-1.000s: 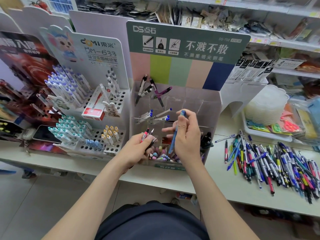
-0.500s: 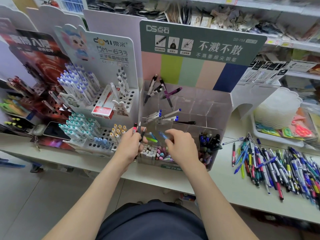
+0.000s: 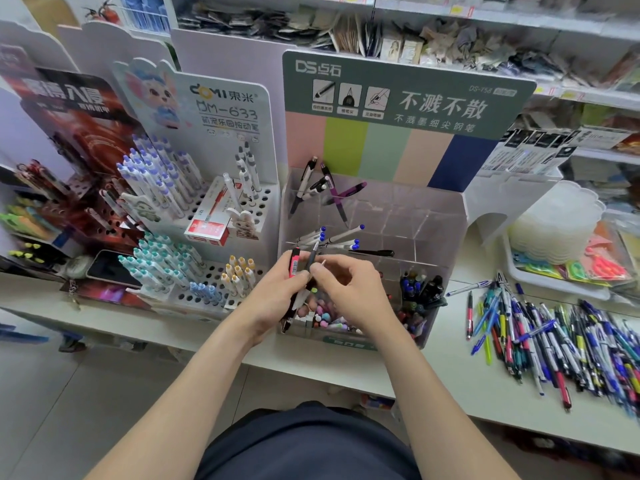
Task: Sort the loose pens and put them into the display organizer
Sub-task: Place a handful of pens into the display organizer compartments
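Observation:
The clear tiered display organizer [image 3: 429, 220] stands at the centre of the counter under a green header card; a few pens lie in its back rows and many fill its front compartments. My left hand [image 3: 273, 299] is shut on a small bundle of pens in front of it, with a red pen [image 3: 294, 265] and a grey pen [image 3: 312, 256] sticking up. My right hand [image 3: 353, 289] is against the bundle, thumb and forefinger pinching the grey pen. The pile of loose pens [image 3: 554, 341] lies on the counter to the right.
A white pen stand [image 3: 214, 202] full of capped pens and a red display [image 3: 86, 202] crowd the left. A phone [image 3: 110, 268] lies in front of them. A white tray [image 3: 554, 280] with plastic items sits at the back right. Stocked shelves run behind.
My right hand held a blue pen, lowered it into the organizer's front compartments and let it go. It has since moved left to the bundle in my left hand.

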{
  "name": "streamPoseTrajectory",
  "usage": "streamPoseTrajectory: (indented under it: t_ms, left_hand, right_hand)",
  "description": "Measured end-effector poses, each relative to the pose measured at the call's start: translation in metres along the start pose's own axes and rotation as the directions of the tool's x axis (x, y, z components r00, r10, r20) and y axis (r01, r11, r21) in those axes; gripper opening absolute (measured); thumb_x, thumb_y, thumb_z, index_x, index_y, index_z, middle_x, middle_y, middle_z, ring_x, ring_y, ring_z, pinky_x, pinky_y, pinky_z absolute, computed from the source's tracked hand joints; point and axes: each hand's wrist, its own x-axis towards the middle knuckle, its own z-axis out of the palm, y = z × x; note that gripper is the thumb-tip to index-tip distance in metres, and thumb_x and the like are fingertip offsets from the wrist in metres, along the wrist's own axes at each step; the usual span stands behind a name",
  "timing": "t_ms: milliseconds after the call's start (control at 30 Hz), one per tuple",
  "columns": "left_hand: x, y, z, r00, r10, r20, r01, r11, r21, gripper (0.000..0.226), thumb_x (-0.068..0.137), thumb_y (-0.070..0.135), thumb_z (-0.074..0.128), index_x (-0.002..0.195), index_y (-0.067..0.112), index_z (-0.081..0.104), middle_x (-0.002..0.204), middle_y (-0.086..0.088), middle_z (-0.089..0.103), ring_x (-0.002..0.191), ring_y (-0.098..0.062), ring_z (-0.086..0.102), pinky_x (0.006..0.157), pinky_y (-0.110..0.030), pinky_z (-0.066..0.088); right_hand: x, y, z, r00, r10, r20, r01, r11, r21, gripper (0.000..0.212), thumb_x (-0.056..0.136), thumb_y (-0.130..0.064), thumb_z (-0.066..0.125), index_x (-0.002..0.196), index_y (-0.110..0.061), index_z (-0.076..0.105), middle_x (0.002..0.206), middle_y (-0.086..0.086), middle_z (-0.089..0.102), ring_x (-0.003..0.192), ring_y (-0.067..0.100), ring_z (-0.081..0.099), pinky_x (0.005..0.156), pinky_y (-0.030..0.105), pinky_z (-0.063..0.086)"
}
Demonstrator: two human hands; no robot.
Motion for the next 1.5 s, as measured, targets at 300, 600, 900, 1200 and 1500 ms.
streamPoseTrajectory:
  t_ms: [300,600,900,1200,1500]
  left_hand:
    - [0.015,0.028,0.015,0.977,0.180,0.118,-0.184,0.983,0.024,0.043,0.113,0.029,0.046,0.152,0.048,0.042,0.134,-0.004,0.066,0.119,-0.022,0.067,0.107,-0.059,0.050]
    - [0.045,0.046,0.018,0.900,0.266,-0.345,-0.249,0.964,0.093,0.028,0.116,0.017,0.038,0.138,0.025,0.053,0.119,-0.009,0.070,0.106,-0.031,0.073,0.085,-0.037,0.060]
    - [0.058,0.055,0.004,0.884,0.183,-0.431,-0.192,0.981,0.023,0.043,0.112,0.014,0.043,0.152,0.029,0.051,0.140,0.007,0.064,0.114,-0.012,0.071,0.082,-0.034,0.057]
    - [0.060,0.068,0.000,0.905,0.128,-0.406,-0.153,0.988,-0.032,0.038,0.111,0.006,0.041,0.137,0.031,0.054,0.119,-0.006,0.069,0.070,-0.016,0.069,0.070,-0.038,0.061]
    - [0.059,0.066,-0.002,0.907,0.124,-0.402,-0.142,0.990,-0.017,0.041,0.104,0.006,0.050,0.138,0.028,0.054,0.085,-0.008,0.065,0.048,-0.014,0.041,0.041,-0.027,0.033]
  right_hand:
    - [0.000,-0.026,-0.015,0.999,0.014,0.036,-0.026,0.924,0.382,0.031,0.111,-0.033,0.056,0.107,-0.012,0.078,0.088,0.033,0.070,0.071,0.044,0.067,0.067,0.052,0.056]
    - [0.039,-0.073,-0.050,0.937,-0.274,-0.218,0.260,0.961,-0.091,0.021,0.115,-0.035,0.041,0.115,-0.022,0.059,0.068,-0.007,0.060,0.060,0.017,0.060,0.060,0.042,0.050]
    - [0.111,-0.137,-0.061,0.961,-0.142,0.236,0.271,0.636,-0.722,0.020,0.088,-0.022,0.065,0.103,-0.010,0.059,0.095,0.011,0.061,0.086,0.037,0.063,0.068,0.041,0.054]
    - [0.145,-0.165,-0.037,0.921,-0.073,0.384,0.390,0.242,-0.889,0.041,0.088,-0.029,0.084,0.118,-0.015,0.060,0.104,0.006,0.052,0.088,0.031,0.057,0.070,0.039,0.046]
    - [0.156,-0.156,-0.054,0.882,-0.242,0.405,0.472,0.474,-0.743,0.041,0.083,-0.002,0.068,0.119,-0.018,0.077,0.103,0.002,0.071,0.094,0.021,0.063,0.081,0.037,0.061]
